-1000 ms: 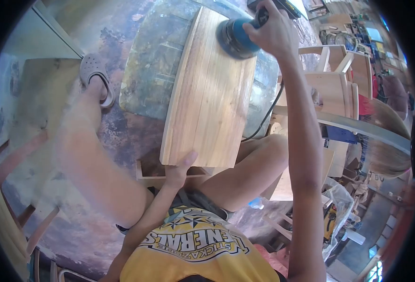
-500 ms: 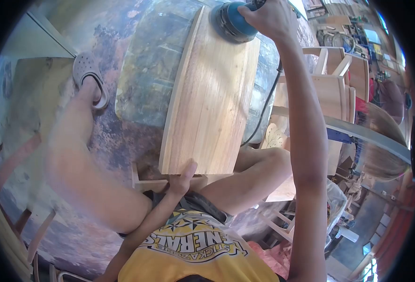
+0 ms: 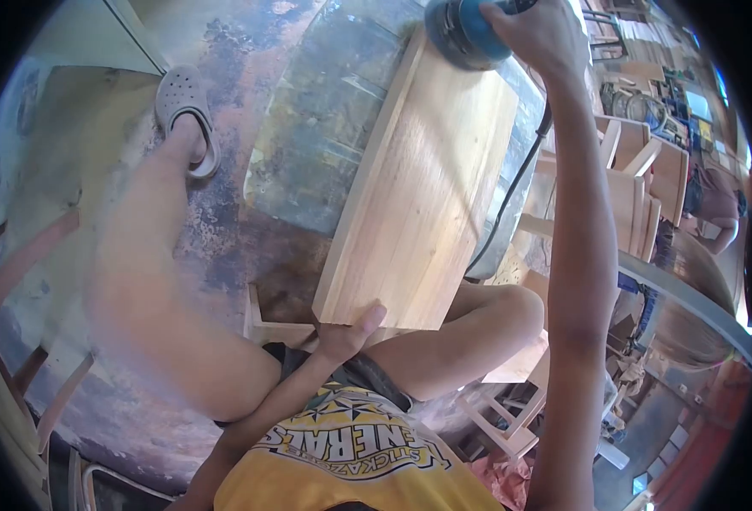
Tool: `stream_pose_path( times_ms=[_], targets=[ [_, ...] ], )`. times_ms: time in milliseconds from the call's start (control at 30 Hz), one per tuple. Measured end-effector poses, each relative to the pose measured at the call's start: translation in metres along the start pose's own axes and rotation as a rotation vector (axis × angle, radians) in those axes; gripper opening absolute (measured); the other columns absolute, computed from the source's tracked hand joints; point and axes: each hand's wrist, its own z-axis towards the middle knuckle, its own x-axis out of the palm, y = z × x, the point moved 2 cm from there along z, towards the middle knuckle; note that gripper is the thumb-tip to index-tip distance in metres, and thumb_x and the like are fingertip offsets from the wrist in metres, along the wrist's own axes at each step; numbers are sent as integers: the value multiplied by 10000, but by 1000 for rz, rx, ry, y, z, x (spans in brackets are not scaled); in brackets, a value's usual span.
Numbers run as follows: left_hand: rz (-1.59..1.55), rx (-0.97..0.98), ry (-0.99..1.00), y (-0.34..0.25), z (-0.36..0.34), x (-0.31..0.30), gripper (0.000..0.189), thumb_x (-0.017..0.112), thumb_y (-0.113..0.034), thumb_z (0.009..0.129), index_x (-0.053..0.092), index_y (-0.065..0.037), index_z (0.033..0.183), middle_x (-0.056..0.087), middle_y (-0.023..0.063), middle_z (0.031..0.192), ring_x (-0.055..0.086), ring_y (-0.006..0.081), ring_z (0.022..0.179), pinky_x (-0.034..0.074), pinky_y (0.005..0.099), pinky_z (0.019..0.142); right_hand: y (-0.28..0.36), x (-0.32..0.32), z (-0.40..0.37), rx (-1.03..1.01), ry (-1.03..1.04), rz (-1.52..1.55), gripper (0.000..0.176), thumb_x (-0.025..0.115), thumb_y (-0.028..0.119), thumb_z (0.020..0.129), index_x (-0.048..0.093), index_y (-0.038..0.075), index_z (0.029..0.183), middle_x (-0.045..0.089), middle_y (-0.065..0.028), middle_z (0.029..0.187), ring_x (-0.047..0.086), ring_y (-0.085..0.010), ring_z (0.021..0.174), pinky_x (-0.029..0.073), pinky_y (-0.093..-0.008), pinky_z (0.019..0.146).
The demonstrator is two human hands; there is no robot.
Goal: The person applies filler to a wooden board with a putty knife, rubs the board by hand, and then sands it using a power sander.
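Note:
A pale wooden board (image 3: 427, 187) slants away from my lap, its near end over my thighs. My left hand (image 3: 352, 334) grips that near end, thumb on top and fingers hidden underneath. At the far end, my right hand (image 3: 539, 38) is wrapped round a blue power sander (image 3: 468, 36). The sander's dark base lies on the board's far edge. A black cord (image 3: 512, 192) runs down from it beside the board's right edge. Beneath the board is a worn, paint-stained surface (image 3: 308, 145).
Wooden furniture pieces (image 3: 635, 192) stand to the right, with a grey metal bar (image 3: 691, 298) crossing near them. Another person (image 3: 716, 204) is at the far right. Curved wooden slats (image 3: 31, 264) are at the left. My clog-shod foot (image 3: 187, 115) rests on the stained floor.
The board, sander and both hands appear shifted right in view, with the board more slanted. The sander now sits nearer the board's far end. Another person has come into clearer view at right.

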Motion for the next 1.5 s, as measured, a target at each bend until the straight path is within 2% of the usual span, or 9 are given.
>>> stream_pose_path(
  times_ms=[100, 200, 433, 600, 833, 1000, 1133, 1267, 1500],
  targets=[
    [111, 10, 29, 0, 1, -1, 485, 780, -177, 848, 596, 26, 1249, 680, 120, 1119, 680, 212, 997, 560, 354, 839, 5, -8, -20, -39, 100, 76, 329, 753, 167, 718, 597, 79, 994, 655, -153, 907, 647, -356, 937, 493, -470, 810],
    [48, 43, -12, -2, 1, 3, 456, 783, -168, 848, 613, 23, 1225, 689, 120, 1097, 683, 205, 980, 562, 348, 824, 49, -26, -55, -39, -12, -21, 348, 784, 147, 703, 586, 82, 983, 621, -136, 815, 636, -350, 889, 494, -457, 803],
    [46, 33, 0, -9, -1, 0, 421, 792, -181, 849, 640, 28, 1181, 704, 119, 1048, 692, 209, 946, 566, 341, 793, -4, 8, 16, -48, 73, 110, 389, 783, 208, 718, 621, 65, 1041, 691, -150, 894, 681, -335, 880, 523, -440, 789],
    [-54, -11, -11, -7, 1, 2, 451, 794, -178, 866, 617, 22, 1229, 692, 111, 1104, 681, 203, 992, 563, 339, 827, 1, -5, 18, 104, 220, 46, 419, 798, 272, 728, 631, 75, 1059, 705, -174, 924, 696, -336, 922, 531, -436, 802],
    [46, 11, -2, -5, 1, 0, 455, 779, -170, 875, 606, 18, 1252, 680, 107, 1126, 669, 202, 1012, 554, 339, 853, 20, -16, -47, -58, 27, 80, 395, 771, 242, 713, 611, 89, 1040, 668, -158, 947, 659, -366, 930, 511, -459, 808],
    [10, 33, -17, -4, 5, 1, 420, 772, -160, 874, 623, 20, 1223, 683, 101, 1117, 669, 193, 997, 552, 334, 843, -6, -13, -23, 40, 158, 83, 379, 767, 231, 722, 603, 93, 1035, 657, -154, 907, 649, -358, 942, 501, -462, 794],
    [34, -2, -5, -1, 2, 0, 408, 775, -164, 876, 629, 26, 1207, 690, 89, 1094, 674, 182, 959, 556, 330, 828, 14, -28, -61, 18, 135, 78, 407, 788, 211, 711, 593, 96, 1049, 629, -152, 928, 642, -367, 879, 504, -460, 773],
    [-61, -95, -51, -13, 2, 6, 435, 781, -170, 886, 610, 37, 1229, 690, 90, 1091, 672, 157, 956, 561, 309, 829, 58, -51, -101, -111, 101, 95, 392, 793, 171, 720, 598, 107, 1053, 633, -151, 954, 647, -371, 954, 510, -464, 799],
    [-112, -54, -66, -7, 5, 8, 454, 787, -136, 887, 586, 23, 1263, 664, 102, 1163, 672, 176, 1016, 599, 307, 760, 37, -27, -59, -68, 140, 82, 391, 790, 170, 718, 592, 102, 1049, 637, -192, 1003, 651, -400, 935, 516, -482, 805]
  ],
)
